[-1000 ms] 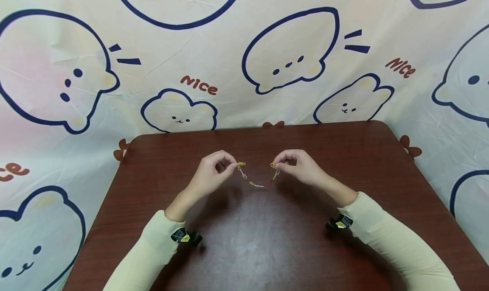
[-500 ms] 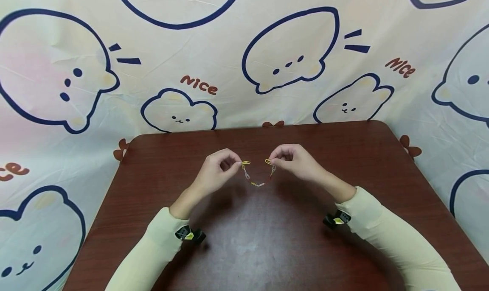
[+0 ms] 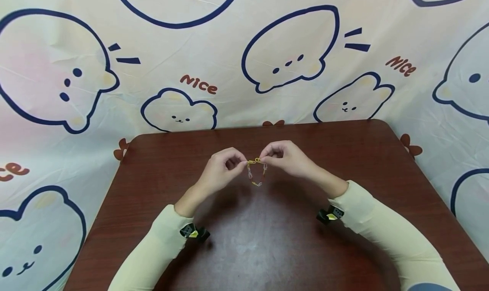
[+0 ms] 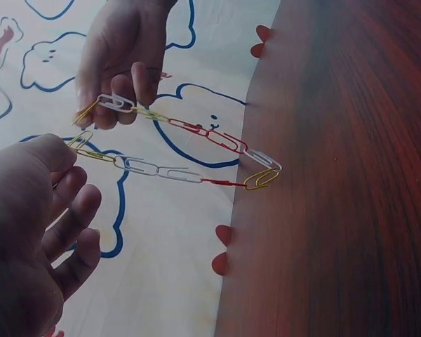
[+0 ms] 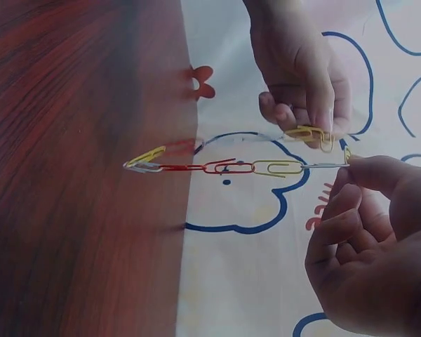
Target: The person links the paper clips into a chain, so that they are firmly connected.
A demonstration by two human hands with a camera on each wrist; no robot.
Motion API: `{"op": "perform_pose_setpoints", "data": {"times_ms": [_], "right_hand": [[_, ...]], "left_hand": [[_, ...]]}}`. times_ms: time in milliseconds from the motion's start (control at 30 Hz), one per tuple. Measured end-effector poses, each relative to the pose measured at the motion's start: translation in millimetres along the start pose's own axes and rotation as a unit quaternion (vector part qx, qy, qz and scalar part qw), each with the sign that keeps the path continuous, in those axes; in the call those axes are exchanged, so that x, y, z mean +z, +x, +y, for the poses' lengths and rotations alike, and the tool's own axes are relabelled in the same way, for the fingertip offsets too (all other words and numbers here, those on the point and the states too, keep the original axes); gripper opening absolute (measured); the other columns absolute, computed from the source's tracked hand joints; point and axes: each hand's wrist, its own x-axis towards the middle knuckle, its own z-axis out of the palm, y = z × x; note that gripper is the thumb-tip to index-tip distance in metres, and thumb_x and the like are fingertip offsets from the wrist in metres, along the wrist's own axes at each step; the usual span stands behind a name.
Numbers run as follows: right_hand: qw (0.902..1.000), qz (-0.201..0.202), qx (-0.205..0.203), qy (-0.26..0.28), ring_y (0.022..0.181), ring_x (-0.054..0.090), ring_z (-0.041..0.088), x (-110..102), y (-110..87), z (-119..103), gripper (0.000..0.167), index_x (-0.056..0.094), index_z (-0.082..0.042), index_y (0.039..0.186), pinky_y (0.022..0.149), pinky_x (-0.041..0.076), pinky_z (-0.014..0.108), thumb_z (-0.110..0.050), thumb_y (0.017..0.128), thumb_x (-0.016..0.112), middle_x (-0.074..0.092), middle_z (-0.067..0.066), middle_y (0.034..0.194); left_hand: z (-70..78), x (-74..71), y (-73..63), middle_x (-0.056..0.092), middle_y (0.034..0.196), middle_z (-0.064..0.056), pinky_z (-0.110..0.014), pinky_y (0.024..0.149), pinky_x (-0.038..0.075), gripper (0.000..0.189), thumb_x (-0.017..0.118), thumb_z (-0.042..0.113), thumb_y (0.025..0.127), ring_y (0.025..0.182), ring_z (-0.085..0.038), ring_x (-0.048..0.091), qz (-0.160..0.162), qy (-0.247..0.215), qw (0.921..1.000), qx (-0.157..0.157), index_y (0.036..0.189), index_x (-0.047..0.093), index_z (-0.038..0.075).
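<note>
A chain of linked paper clips (image 3: 258, 184) in yellow, white and red hangs as a narrow U between my two hands, above the table. My left hand (image 3: 224, 170) pinches a yellow end clip (image 5: 310, 133) between thumb and forefinger. Between the thumb and forefinger of my right hand (image 3: 288, 159) is the yellow clip (image 4: 86, 112) at the other end. The two end clips are nearly level and meet or overlap in the head view. Along the chain, a red clip (image 5: 229, 168) shows in the right wrist view, and another yellow clip (image 4: 262, 180) lies at the bend.
Below the hands spreads a dark reddish-brown table (image 3: 248, 248) with rounded far corners. A pale cloth (image 3: 229, 62) printed with blue bear outlines hangs behind it and along both sides. Each wrist wears a small black camera (image 3: 195, 232).
Both hands have come closer together, the left moving right and the right moving left and slightly up in view. The chain's U has narrowed, bringing its two end clips together.
</note>
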Motion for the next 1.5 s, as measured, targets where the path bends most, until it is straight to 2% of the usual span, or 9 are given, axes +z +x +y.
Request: {"op": "perform_pose_setpoints", "data": {"times_ms": [400, 700, 967, 1100, 1267, 1500], "right_hand": [[0.9998, -0.014, 0.003, -0.015, 0.072, 0.049, 0.024, 5.3, 4.7, -6.5, 0.005, 0.076, -0.008, 0.097, 0.061, 0.04, 0.028, -0.01, 0.096, 0.071, 0.068, 0.004, 0.084], [0.9992, -0.014, 0.027, -0.027, 0.072, 0.05, 0.022, 3.8, 3.4, -7.0, 0.005, 0.076, -0.009, 0.097, 0.061, 0.041, 0.028, -0.012, 0.096, 0.072, 0.069, 0.004, 0.086], [0.9992, -0.005, 0.025, -0.032, 0.075, 0.054, 0.023, -2.1, 2.1, -7.0, 0.004, 0.076, -0.008, 0.096, 0.063, 0.044, 0.028, -0.009, 0.095, 0.072, 0.069, 0.003, 0.085], [0.9994, -0.018, 0.018, -0.025, 0.076, 0.054, 0.022, -1.0, 3.1, -9.6, 0.006, 0.077, -0.008, 0.098, 0.064, 0.044, 0.029, -0.011, 0.095, 0.072, 0.071, 0.003, 0.088], [0.999, -0.022, 0.03, -0.025, 0.077, 0.055, 0.022, 0.9, 4.5, -10.5, 0.006, 0.077, -0.009, 0.098, 0.065, 0.045, 0.031, -0.013, 0.095, 0.073, 0.072, 0.005, 0.09], [0.9982, -0.013, 0.045, -0.039, 0.075, 0.054, 0.022, -0.7, 4.2, -6.7, 0.005, 0.077, -0.009, 0.097, 0.062, 0.043, 0.03, -0.013, 0.095, 0.073, 0.071, 0.004, 0.086]], "left_hand": [[1.8, 5.2, 3.8, 0.065, 0.087, 0.003, -0.029, 0.067, 0.052, 0.004, 0.074, 0.011, 0.093, 0.076, -0.011, 0.059, -0.005, 0.015, 0.9996, 0.022, 0.096, 0.072, 0.008], [1.2, 5.9, 3.3, 0.064, 0.087, 0.003, -0.029, 0.067, 0.052, 0.005, 0.073, 0.013, 0.095, 0.076, -0.011, 0.058, -0.011, 0.019, 0.9996, 0.018, 0.096, 0.072, 0.008], [0.7, 5.3, 2.9, 0.065, 0.087, 0.004, -0.028, 0.067, 0.052, 0.003, 0.075, 0.009, 0.092, 0.075, -0.01, 0.059, 0.007, 0.017, 0.9994, 0.028, 0.094, 0.071, 0.009], [1.1, 6.3, 3.9, 0.065, 0.087, 0.004, -0.029, 0.067, 0.052, 0.003, 0.075, 0.009, 0.093, 0.076, -0.01, 0.059, 0.001, 0.017, 0.9996, 0.022, 0.094, 0.072, 0.01], [4.3, 6.6, 4.8, 0.066, 0.088, 0.004, -0.032, 0.066, 0.052, 0.005, 0.074, 0.013, 0.094, 0.076, -0.01, 0.059, -0.01, 0.013, 0.9996, 0.023, 0.095, 0.072, 0.009], [5.4, 5.1, 4.4, 0.065, 0.088, 0.004, -0.03, 0.066, 0.052, 0.005, 0.074, 0.014, 0.094, 0.076, -0.01, 0.059, -0.004, 0.018, 0.9995, 0.026, 0.094, 0.072, 0.009]]}}
